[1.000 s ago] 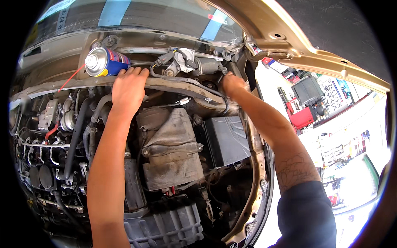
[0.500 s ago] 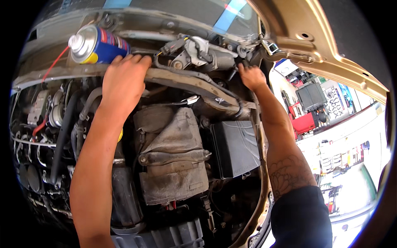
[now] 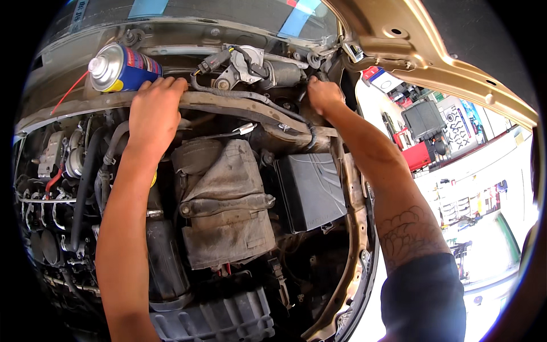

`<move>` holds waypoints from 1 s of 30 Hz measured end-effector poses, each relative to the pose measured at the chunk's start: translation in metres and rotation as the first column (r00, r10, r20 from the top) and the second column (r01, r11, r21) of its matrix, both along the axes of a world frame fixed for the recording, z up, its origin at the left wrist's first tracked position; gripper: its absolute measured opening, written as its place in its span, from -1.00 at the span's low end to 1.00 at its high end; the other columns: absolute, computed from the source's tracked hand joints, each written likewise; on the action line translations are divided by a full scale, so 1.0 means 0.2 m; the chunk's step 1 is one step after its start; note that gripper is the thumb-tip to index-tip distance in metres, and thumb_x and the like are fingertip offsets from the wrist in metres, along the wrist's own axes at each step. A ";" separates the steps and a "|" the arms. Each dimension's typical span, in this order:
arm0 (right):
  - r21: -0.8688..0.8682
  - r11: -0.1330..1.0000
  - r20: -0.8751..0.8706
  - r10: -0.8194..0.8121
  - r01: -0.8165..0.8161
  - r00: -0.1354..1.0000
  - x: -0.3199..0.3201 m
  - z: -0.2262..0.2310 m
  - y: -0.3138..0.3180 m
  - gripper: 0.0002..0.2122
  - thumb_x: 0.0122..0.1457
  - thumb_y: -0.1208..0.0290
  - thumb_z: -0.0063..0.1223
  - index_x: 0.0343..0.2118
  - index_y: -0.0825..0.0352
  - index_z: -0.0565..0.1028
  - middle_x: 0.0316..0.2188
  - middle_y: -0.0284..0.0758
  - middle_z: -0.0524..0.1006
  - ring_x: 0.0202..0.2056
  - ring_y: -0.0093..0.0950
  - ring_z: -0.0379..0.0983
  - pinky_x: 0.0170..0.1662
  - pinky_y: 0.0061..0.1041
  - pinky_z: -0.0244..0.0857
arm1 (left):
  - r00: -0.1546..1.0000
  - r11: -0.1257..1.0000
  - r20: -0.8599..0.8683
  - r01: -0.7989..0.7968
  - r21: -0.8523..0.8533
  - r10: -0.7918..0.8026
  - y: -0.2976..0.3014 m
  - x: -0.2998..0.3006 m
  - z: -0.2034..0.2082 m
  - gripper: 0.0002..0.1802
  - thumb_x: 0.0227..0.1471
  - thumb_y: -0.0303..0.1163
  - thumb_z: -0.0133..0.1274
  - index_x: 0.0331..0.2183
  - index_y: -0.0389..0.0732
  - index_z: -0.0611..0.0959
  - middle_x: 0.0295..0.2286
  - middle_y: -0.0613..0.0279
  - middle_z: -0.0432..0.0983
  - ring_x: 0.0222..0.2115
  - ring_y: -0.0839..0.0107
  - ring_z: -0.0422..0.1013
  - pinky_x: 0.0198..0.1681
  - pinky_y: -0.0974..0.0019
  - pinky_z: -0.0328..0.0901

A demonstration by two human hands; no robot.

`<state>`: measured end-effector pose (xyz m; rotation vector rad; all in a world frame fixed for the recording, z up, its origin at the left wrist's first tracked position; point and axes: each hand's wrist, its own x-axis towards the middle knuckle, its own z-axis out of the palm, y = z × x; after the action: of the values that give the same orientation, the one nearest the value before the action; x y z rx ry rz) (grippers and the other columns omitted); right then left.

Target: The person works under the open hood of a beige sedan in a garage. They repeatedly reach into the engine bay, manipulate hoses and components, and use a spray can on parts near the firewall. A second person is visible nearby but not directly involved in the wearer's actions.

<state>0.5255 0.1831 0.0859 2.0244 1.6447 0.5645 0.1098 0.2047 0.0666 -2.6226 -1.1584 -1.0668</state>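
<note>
My left hand (image 3: 156,111) is curled over the edge of the tan metal cowl (image 3: 222,102), right beside a blue, yellow and silver spray can (image 3: 122,68) with a red straw. That can lies tilted on the cowl. Further right, my right hand (image 3: 326,96) is closed in the corner of the cowl, by the end of the wiper motor (image 3: 285,74). A dark piece shows just above its knuckles and a thin shiny rod beside its fingers. What the fingers hold is mostly hidden. The wiper linkage (image 3: 242,65) sits between both hands.
Below the cowl are a battery under a worn cover (image 3: 228,205), a black fuse box (image 3: 310,191) and the engine (image 3: 62,165). The raised gold hood (image 3: 421,51) borders the right. Beyond the fender, tools and a black case (image 3: 424,121) lie on a bright surface.
The whole view has shifted, so the engine bay appears further left and higher. My right hand has turned, its back now facing up more. My left hand stays on the cowl edge.
</note>
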 end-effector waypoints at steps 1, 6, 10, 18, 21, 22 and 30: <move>-0.023 0.997 0.046 0.080 -0.079 0.996 0.03 0.01 0.02 -0.73 0.22 0.44 -0.08 -0.06 0.43 0.39 -0.36 -0.04 0.66 -0.32 -0.10 0.66 -0.28 -0.15 0.55 | 0.999 0.999 0.003 -0.032 0.004 0.032 -0.01 -0.01 0.00 -0.63 -0.29 -0.69 0.09 -0.31 -0.22 0.58 -0.33 0.10 0.54 -0.21 0.06 0.45 -0.13 0.09 0.30; -0.063 0.955 0.154 0.298 -0.291 0.942 0.24 -0.02 -0.05 -0.68 0.27 0.39 -0.19 0.04 0.39 0.35 -0.43 -0.10 0.65 -0.39 -0.12 0.64 -0.36 -0.16 0.51 | 0.999 1.000 -0.053 -0.007 0.023 0.008 0.01 0.01 -0.01 -0.61 -0.31 -0.67 0.13 -0.28 -0.22 0.56 -0.34 0.13 0.53 -0.21 0.10 0.46 -0.13 0.10 0.30; 0.052 0.998 -0.052 -0.034 0.037 0.998 0.00 0.06 -0.02 -0.73 0.28 0.42 -0.14 -0.03 0.44 0.40 -0.30 -0.02 0.66 -0.27 -0.07 0.65 -0.27 -0.10 0.54 | 1.000 0.999 0.015 -0.005 0.049 0.004 0.00 0.02 0.01 -0.61 -0.32 -0.68 0.12 -0.30 -0.22 0.57 -0.35 0.13 0.53 -0.21 0.09 0.45 -0.14 0.11 0.29; -0.013 0.999 -0.030 -0.031 0.030 0.999 -0.06 0.03 0.08 -0.76 0.24 0.41 -0.09 -0.13 0.44 0.47 -0.30 -0.06 0.67 -0.26 -0.14 0.66 -0.28 -0.18 0.56 | 1.000 0.999 0.020 0.000 0.032 0.000 0.01 0.01 -0.02 -0.65 -0.29 -0.71 0.04 -0.32 -0.24 0.56 -0.37 0.07 0.52 -0.22 0.02 0.44 -0.15 0.05 0.29; -0.031 0.982 0.100 0.190 -0.188 0.977 0.11 0.04 0.06 -0.74 0.24 0.43 -0.13 -0.06 0.42 0.41 -0.40 -0.07 0.66 -0.34 -0.13 0.66 -0.30 -0.15 0.54 | 1.000 0.999 0.020 -0.018 0.045 0.017 0.02 -0.03 0.01 -0.63 -0.29 -0.70 0.06 -0.30 -0.22 0.58 -0.36 0.09 0.53 -0.22 0.03 0.44 -0.15 0.06 0.30; -0.068 0.974 0.134 0.223 -0.215 0.966 0.12 0.05 0.05 -0.71 0.24 0.43 -0.14 -0.02 0.41 0.40 -0.41 -0.07 0.66 -0.35 -0.13 0.65 -0.30 -0.15 0.54 | 0.999 0.998 -0.012 -0.035 0.043 0.035 0.01 -0.03 0.02 -0.61 -0.30 -0.69 0.08 -0.29 -0.21 0.58 -0.34 0.10 0.53 -0.21 0.05 0.45 -0.14 0.08 0.31; -0.132 0.985 -0.093 -0.125 0.113 0.988 -0.13 0.04 0.04 -0.81 0.09 0.50 0.06 -0.25 0.43 0.58 -0.19 0.02 0.63 -0.15 -0.09 0.63 -0.15 -0.18 0.55 | 1.000 1.000 0.016 -0.013 0.004 0.013 -0.01 0.03 -0.02 -0.60 -0.33 -0.73 0.06 -0.30 -0.24 0.57 -0.34 0.10 0.54 -0.21 0.03 0.44 -0.13 0.07 0.29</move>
<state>0.4987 0.1909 0.0939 2.0702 1.5610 0.3124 0.1166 0.2036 0.0624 -2.6046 -1.1739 -1.0880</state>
